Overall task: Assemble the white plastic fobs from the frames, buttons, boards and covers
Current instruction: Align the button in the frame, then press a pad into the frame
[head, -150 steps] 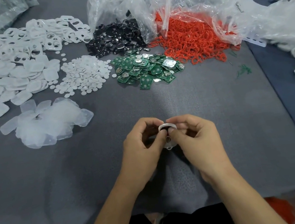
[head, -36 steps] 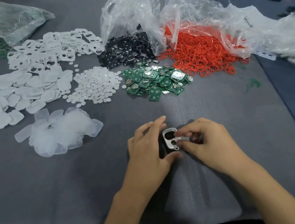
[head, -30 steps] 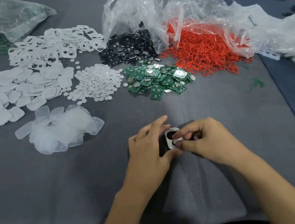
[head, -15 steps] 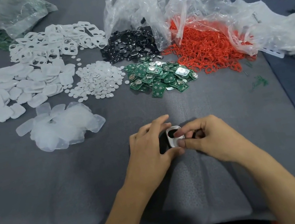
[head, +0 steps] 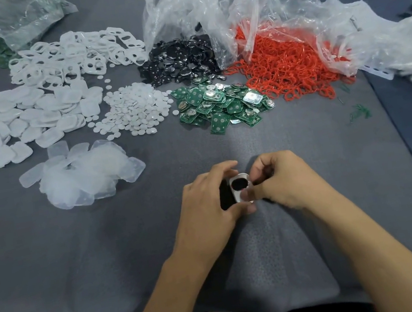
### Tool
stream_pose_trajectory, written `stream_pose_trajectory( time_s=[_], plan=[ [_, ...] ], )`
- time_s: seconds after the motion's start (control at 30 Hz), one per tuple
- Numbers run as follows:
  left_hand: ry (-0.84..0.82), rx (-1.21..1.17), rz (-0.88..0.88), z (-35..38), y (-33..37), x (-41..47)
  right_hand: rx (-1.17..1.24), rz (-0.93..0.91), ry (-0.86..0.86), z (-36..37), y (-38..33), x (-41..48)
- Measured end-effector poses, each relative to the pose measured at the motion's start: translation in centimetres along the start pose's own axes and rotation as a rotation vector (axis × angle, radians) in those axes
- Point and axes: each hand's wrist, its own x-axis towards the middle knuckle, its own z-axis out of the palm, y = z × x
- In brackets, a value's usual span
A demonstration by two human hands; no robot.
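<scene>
Two hands at 6 o'clock. Left hand (head: pixel 207 204) grips white frame (head: pixel 240 176) by ends, flat on mat (head: pixel 133 249); right hand (head: pixel 283 183) pinches its side, fingertip (head: pixel 247 194) now covering lower opening, visible earlier: button likely seating.

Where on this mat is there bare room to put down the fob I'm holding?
Bare mat: between the fob and the green boards, left of the left hand below the clear covers, and right of the right hand. The far side is crowded, white frames to red rings.
</scene>
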Motion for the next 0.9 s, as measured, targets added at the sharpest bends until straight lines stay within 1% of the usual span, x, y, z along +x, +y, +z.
stream_pose_trajectory(
  time_s=[0.13,0.33,0.53,0.67,0.77,0.9],
  plan=[
    [0.001,-0.078,-0.016,-0.1,0.1,0.0,-0.009,-0.014,0.072,0.4,0.1,-0.5],
    [0.007,-0.068,-0.013,-0.1,0.2,-0.2,0.002,-0.175,0.228,2.0,1.4,-2.3],
    [0.004,-0.048,-0.014,-0.1,0.4,-0.4,-0.109,-0.330,0.310,2.3,1.9,-3.0],
    [0.006,-0.040,-0.012,-0.2,0.4,-0.4,-0.102,-0.351,0.334,2.5,2.2,-3.2],
    [0.002,-0.052,-0.021,-0.1,0.2,-0.4,-0.049,-0.362,0.332,2.5,2.3,-3.5],
    [-0.009,-0.056,-0.040,-0.2,0.2,-0.5,0.059,-0.305,0.335,2.3,2.8,-4.0]
  ],
)
